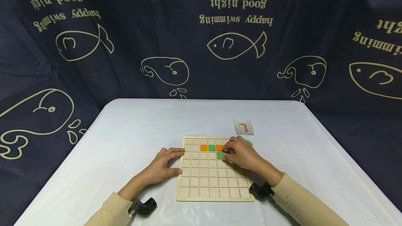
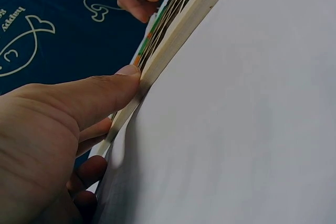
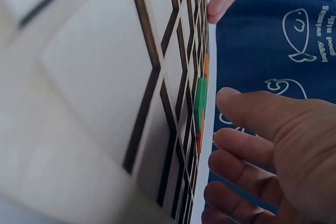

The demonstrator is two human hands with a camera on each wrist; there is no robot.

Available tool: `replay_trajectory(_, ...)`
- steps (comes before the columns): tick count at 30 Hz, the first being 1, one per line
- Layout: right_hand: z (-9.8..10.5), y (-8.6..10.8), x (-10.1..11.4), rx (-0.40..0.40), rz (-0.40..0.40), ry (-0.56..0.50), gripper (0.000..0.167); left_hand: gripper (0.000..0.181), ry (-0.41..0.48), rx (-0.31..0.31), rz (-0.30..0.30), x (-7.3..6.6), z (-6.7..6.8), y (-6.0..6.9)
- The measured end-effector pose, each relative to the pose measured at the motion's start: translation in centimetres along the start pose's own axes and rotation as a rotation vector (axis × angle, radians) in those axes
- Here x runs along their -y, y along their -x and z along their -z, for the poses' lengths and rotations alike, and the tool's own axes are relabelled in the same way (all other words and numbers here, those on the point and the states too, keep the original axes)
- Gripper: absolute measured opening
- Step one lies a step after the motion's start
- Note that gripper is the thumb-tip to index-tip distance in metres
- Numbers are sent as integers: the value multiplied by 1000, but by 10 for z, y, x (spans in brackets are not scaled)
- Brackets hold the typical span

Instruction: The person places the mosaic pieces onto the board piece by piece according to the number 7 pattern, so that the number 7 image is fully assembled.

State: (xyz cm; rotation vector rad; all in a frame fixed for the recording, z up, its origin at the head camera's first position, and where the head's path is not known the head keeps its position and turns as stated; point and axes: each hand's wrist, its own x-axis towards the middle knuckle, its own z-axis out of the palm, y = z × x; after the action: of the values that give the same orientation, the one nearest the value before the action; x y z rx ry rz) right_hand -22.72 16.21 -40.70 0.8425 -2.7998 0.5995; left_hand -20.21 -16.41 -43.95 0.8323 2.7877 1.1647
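Note:
A wooden grid board [image 1: 204, 199] lies on the table. My left hand [image 1: 163, 166] rests at its left side, fingers extended, thumb and fingertips touching the edge; the left wrist view shows the thumb [image 2: 100, 95] against the board's side. In one upper row sit an orange tile [image 1: 203, 147], a green tile [image 1: 211, 148] and another orange tile [image 1: 218, 148]. Directly below the latter is a second green tile [image 1: 220, 155]. Over the board's upper right hovers my right hand [image 1: 242, 153], fingertips beside these last two tiles. No tile shows between its loosely bent fingers in the right wrist view.
Beyond the board's upper right corner lies a small printed card [image 1: 243, 127] with a coloured grid pattern. Another green piece [image 1: 249, 142] shows partly behind my right hand. A white cloth [image 1: 141, 121] covers the table, and a dark blue printed curtain [image 1: 188, 16] hangs behind.

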Motion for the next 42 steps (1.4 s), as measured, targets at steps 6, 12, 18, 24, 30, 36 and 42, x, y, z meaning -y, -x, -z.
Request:
replay_trajectory(6, 4, 3, 0, -27, -1, -16, 25, 62, 1, 2, 1, 0, 0, 0)
replay_trajectory(12, 10, 6, -1, -36, -25, -31, 26, 62, -7, 0, -3, 0, 0, 0)
replay_trajectory(18, 15, 11, -3, -53, -63, -57, 25, 62, -10, 5, -3, 0, 0, 0)
replay_trajectory(24, 20, 18, -7, -52, -110, -83, 26, 62, -14, 3, 0, 0, 0, 0)
replay_trajectory(30, 24, 25, -12, -30, -162, -61, 27, 62, -15, 7, 8, 0, 0, 0)
replay_trajectory(36, 26, 34, -18, -63, -152, -27, 26, 62, -13, 5, 7, 0, 0, 0)
replay_trajectory(42, 29, 44, -22, -92, -151, -29, 25, 63, -12, 8, 6, 0, 0, 1)
